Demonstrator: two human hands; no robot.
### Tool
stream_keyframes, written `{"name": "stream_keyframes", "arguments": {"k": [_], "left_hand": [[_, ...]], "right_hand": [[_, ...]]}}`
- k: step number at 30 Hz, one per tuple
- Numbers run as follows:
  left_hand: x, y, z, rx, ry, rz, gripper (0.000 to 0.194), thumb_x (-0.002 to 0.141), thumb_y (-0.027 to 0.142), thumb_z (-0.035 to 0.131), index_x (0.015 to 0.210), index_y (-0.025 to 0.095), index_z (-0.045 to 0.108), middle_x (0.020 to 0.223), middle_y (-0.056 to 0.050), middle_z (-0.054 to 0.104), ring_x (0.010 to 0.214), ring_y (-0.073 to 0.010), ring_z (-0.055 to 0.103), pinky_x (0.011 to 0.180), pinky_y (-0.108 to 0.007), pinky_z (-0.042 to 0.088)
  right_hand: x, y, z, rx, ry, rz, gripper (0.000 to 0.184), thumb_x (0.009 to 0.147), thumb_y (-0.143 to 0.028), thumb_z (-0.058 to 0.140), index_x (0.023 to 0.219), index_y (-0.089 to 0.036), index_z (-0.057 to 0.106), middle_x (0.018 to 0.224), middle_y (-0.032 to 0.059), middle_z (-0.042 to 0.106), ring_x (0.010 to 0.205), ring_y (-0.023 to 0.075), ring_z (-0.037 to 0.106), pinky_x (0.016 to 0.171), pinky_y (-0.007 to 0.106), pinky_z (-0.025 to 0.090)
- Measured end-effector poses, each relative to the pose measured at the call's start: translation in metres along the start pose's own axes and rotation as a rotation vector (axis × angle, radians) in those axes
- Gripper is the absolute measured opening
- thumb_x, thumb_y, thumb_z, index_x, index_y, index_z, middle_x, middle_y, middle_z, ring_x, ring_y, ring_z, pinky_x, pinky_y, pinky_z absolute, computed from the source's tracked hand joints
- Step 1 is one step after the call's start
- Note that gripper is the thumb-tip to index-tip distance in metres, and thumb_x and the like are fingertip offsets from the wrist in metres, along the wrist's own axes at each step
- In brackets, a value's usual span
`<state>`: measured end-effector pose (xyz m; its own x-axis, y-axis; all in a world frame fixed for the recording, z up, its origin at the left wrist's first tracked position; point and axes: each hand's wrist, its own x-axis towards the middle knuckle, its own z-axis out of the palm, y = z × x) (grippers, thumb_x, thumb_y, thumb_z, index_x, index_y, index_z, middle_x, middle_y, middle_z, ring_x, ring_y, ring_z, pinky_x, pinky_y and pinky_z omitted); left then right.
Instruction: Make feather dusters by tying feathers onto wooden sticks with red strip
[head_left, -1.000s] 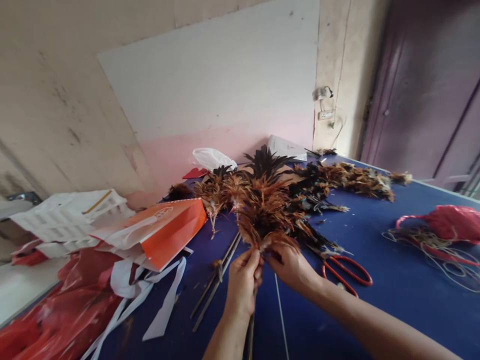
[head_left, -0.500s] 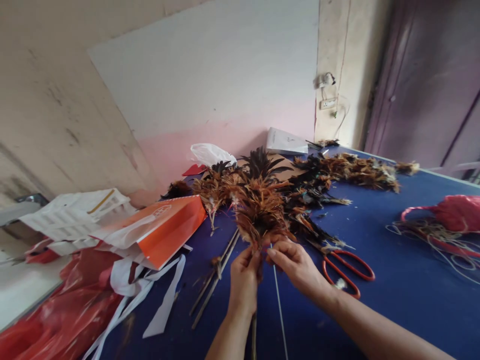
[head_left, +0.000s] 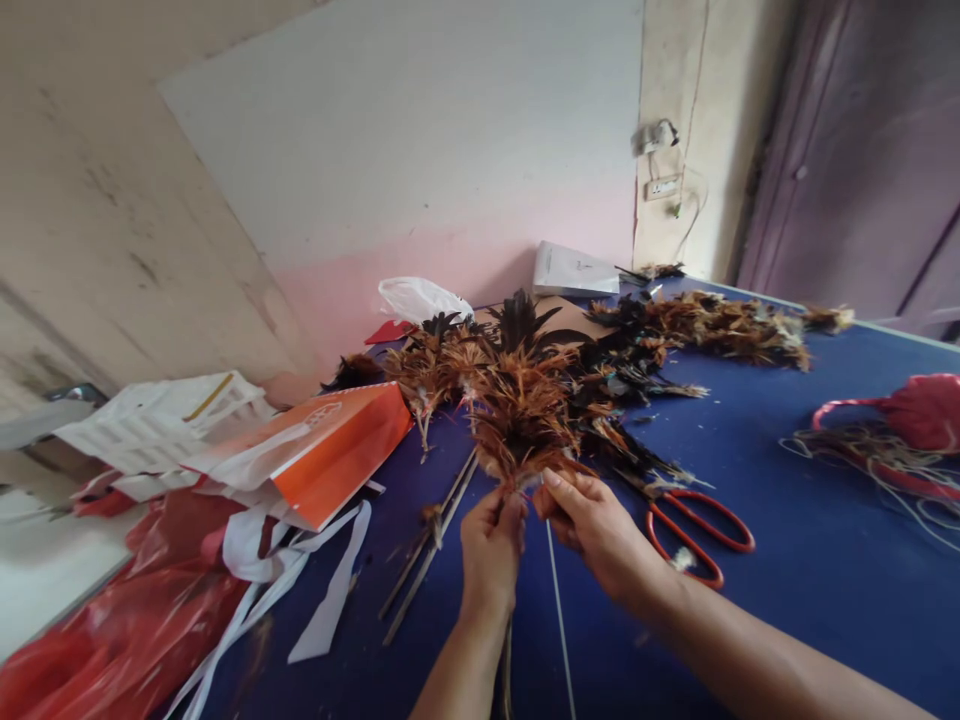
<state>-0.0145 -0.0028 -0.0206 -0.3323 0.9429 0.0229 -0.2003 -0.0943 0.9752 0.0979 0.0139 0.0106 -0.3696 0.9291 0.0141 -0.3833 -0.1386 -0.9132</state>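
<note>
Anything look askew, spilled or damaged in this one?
Only minor oddities: dark marks stain the wall at left, looking like wear, and string lies in a messy, loose tangle on the right of the blue table.

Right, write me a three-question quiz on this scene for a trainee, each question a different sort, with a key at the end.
1. Multiple choice: what colour are the handles of the scissors?
A) white
B) red
C) green

2. True or false: the scissors lie to the left of the tall central feather bundle.

3. Fill in the missing word: the stick below that bundle is gripped in the person's ____ hand.

Key:
1. B, red.
2. False; they lie to the right of it.
3. Left; the left hand is closed around it, and the stick shows below the fist.
</note>
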Motion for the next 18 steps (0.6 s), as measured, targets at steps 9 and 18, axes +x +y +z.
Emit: {"name": "stream_keyframes", "arguments": {"k": [9,18], "left_hand": [[-0.001,0.008,-0.004,-0.137,0.004,-0.122,0.028,0.064,0.037,0.069,0.063,0.011,0.057,0.048,0.005,0.045,0.038,-0.0027,0.032,0.035,-0.015,0.017],[0.013,0.011,-0.021,-0.531,-0.031,-0.328,0.003,0.068,0.007,0.061,0.066,0.007,0.063,0.064,-0.004,0.056,0.045,-0.0015,0.042,0.034,-0.008,0.026]], "right_hand": [[0.012,0.005,-0.019,0.118,-0.001,0.043,0.036,0.068,-0.048,0.064,0.061,-0.014,0.052,0.046,-0.0068,0.036,0.039,0.0033,0.022,0.041,0.02,0.013],[0.023,0.018,-0.03,0.339,-0.032,0.273,0.029,0.065,-0.037,0.07,0.062,-0.012,0.056,0.056,-0.0023,0.051,0.04,0.0019,0.027,0.038,0.017,0.017]]}}
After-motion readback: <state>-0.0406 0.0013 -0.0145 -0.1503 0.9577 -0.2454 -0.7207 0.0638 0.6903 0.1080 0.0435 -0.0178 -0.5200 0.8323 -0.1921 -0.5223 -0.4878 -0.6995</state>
